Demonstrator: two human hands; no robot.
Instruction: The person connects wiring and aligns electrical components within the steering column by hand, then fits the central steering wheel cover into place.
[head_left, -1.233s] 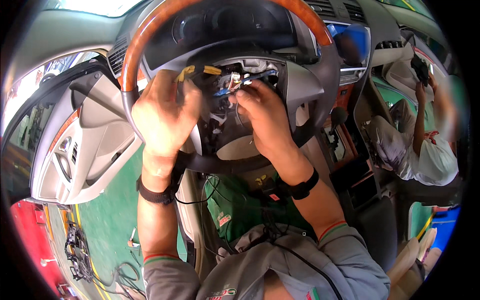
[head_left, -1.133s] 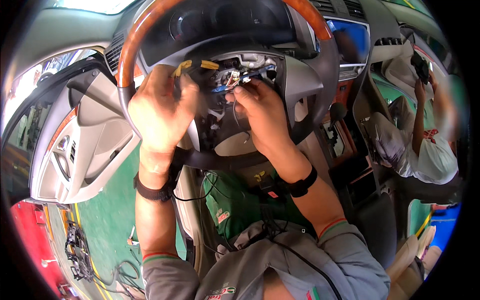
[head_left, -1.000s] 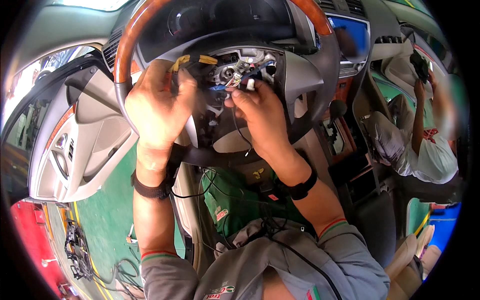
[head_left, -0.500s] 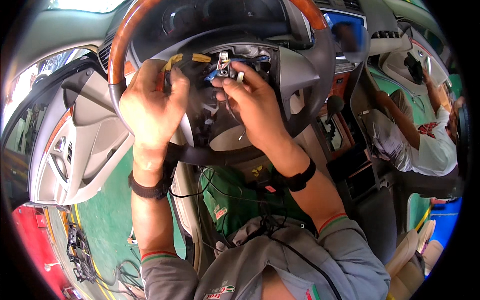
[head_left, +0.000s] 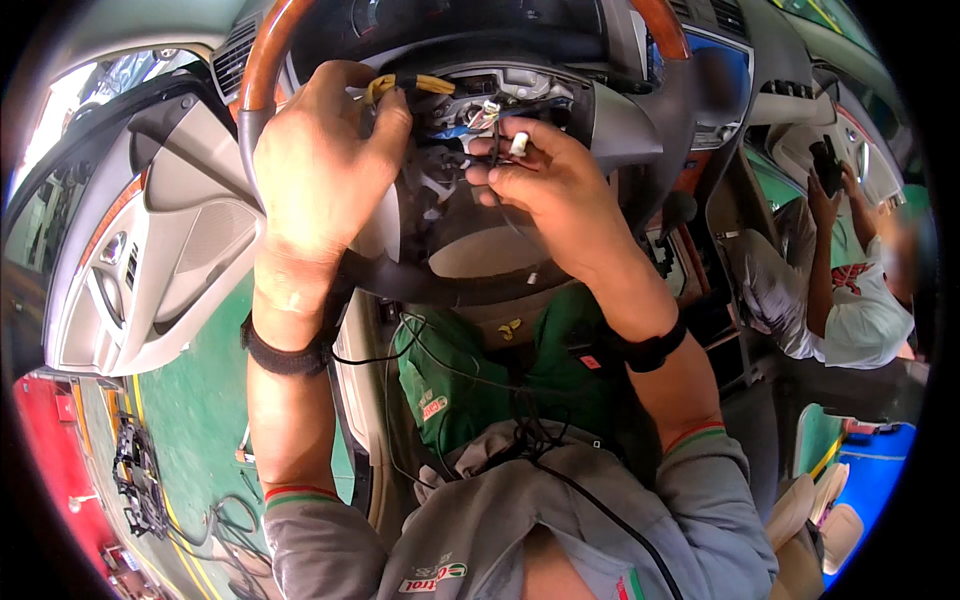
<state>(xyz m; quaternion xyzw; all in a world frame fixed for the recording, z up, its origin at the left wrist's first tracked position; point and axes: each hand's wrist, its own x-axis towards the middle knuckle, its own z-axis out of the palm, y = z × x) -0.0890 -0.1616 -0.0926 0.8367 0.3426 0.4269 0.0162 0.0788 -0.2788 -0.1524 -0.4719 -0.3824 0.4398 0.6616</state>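
While our left hand stays by the yellow-sleeved harness, grip unclear | right hand, pinching dark cable beside white connector, drawn toward lower rim of steering wheel | hub wiring less covered

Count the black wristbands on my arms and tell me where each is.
2. One black wristband circles your left forearm, behind your left hand; the second black wristband circles your right forearm, behind your right hand. Neither is hidden.
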